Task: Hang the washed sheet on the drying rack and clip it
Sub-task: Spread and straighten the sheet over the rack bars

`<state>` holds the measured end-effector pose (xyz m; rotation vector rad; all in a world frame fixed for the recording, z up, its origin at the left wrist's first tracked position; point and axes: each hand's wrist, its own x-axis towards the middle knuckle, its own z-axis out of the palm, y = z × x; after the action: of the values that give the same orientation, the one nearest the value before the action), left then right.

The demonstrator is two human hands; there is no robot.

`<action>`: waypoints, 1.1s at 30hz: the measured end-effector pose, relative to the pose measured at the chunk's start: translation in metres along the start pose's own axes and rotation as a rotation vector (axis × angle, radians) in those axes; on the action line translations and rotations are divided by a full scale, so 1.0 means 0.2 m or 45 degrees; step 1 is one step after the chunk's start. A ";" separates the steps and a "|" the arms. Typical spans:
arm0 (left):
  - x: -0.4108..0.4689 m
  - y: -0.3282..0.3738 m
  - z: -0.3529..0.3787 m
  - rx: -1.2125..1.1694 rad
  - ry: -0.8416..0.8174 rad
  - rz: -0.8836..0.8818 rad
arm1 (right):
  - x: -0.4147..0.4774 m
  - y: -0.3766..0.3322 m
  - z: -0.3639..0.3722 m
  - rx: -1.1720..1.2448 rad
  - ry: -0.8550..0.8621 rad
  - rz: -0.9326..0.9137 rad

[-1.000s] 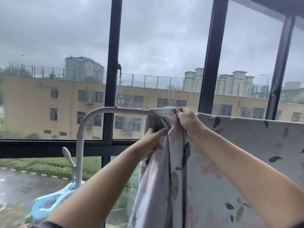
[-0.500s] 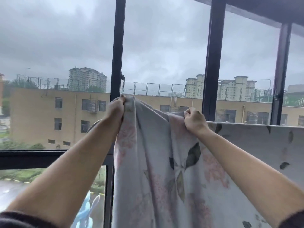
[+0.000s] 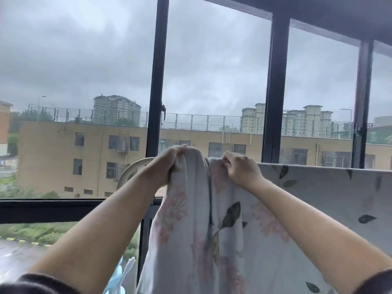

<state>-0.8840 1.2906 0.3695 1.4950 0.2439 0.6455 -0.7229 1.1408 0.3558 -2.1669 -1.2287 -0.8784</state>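
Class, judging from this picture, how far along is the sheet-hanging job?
Done: the right stretch of the floral sheet lies flat over the drying rack. In hand: the left hand and right hand grip its bunched end near the rack's bare corner. Left: spreading that end and clipping it; the blue clip is low down, off the sheet.

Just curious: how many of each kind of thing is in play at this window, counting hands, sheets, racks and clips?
Hands: 2, the left hand and right hand, both gripping cloth
Sheets: 1, the floral sheet
Drying racks: 1, the white rack
Clips: 1, a blue clip, partly cut off at the bottom edge
Total: 5
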 end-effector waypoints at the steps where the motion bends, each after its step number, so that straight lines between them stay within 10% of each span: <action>1: 0.01 0.04 0.01 -0.097 0.022 0.081 | 0.00 0.01 -0.02 0.018 0.012 0.028; 13: 0.02 0.25 -0.18 -0.201 0.424 0.431 | 0.21 -0.25 -0.02 0.230 0.172 0.064; 19: -0.05 0.14 -0.47 0.166 0.701 0.080 | 0.14 -0.23 0.12 -0.040 -0.229 0.019; 27: -0.12 -0.06 -0.65 0.121 0.529 0.018 | 0.13 -0.22 0.16 -0.111 -0.021 -0.086; 33: -0.14 0.08 -0.69 0.186 0.956 0.104 | 0.13 -0.15 0.15 -0.103 -0.061 -0.139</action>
<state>-0.9837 1.3902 0.3653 1.3475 0.8198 1.2638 -0.7313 1.1895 0.3584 -2.2129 -1.3678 -0.9405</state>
